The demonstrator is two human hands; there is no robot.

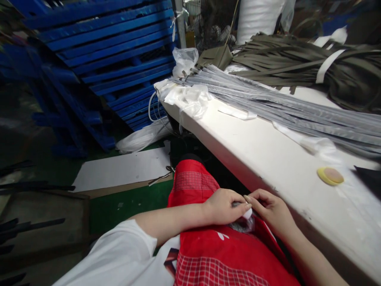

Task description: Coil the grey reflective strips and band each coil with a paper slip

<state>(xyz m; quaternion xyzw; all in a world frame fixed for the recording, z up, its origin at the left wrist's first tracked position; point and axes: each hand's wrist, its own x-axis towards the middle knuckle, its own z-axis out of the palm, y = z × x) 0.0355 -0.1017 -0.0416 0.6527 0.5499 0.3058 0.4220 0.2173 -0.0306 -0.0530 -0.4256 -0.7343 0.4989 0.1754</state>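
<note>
We're seeing close fingertip work, probably mid-adjustment of the small clear plastic (243,225), which is sitting above the red apron (205,242), beside the worktop (238,133). Left hand (223,206): grip is grasping the plastic. Right hand (272,212): fingertips are pinching, on what we're not managing to tell. Next move is likely needing steady left, fine right.
</note>
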